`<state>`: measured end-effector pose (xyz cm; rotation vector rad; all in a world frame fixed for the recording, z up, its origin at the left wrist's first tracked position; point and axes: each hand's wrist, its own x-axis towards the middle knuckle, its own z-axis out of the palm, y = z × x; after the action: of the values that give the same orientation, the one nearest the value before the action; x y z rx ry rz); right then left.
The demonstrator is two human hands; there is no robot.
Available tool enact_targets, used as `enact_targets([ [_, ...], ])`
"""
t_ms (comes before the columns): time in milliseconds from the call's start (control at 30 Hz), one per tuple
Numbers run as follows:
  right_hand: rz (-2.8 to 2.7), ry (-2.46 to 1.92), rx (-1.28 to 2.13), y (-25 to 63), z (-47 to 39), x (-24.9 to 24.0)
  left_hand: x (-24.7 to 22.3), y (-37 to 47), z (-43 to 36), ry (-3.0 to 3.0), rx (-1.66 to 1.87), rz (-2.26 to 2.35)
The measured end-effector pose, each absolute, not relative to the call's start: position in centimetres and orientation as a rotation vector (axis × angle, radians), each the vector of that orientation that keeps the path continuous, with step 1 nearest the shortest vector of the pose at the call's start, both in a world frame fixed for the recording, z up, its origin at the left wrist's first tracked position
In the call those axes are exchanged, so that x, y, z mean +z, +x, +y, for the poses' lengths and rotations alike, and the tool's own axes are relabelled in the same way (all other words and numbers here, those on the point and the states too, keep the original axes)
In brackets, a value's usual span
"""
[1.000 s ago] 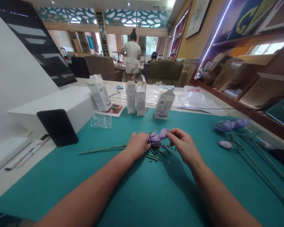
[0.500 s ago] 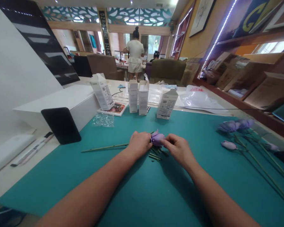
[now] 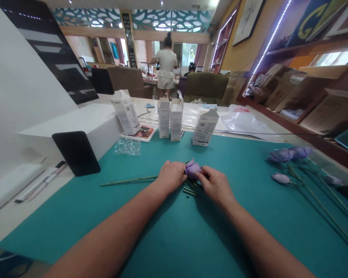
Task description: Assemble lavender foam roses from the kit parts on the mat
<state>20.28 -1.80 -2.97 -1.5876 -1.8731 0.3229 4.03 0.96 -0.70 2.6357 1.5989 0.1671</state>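
A purple flower [image 3: 193,169] lies sideways over the green mat [image 3: 174,231], its long green stem [image 3: 127,180] stretching out to the left. My left hand [image 3: 171,175] is closed round the stem just behind the bloom. On the bloom's right side, my right hand [image 3: 216,181] pinches the outer petals between thumb and fingers. Short cut green stem pieces [image 3: 189,191] lie on the mat below the bloom, partly under my hands.
Several white boxes [image 3: 205,126] stand along the mat's far edge. A black phone-like panel [image 3: 75,153] leans at left beside crumpled clear plastic [image 3: 127,146]. More purple flowers [image 3: 281,154] lie at right. A person [image 3: 166,63] stands beyond the table.
My right hand has shifted slightly left, closer in on the petals. My left hand keeps its hold on the stem.
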Motion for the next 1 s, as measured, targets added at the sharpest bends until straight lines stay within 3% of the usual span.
enact_targets([
  [733, -1.870, -1.555, 0.306, 19.9, -1.7, -3.5, -0.5, 4.1, 0.9, 2.639, 0.136, 1.588],
  [1000, -1.720, -1.596, 0.527, 21.8, -1.0, -2.1, -0.8, 4.0, 1.1, 2.638, 0.168, 1.599],
])
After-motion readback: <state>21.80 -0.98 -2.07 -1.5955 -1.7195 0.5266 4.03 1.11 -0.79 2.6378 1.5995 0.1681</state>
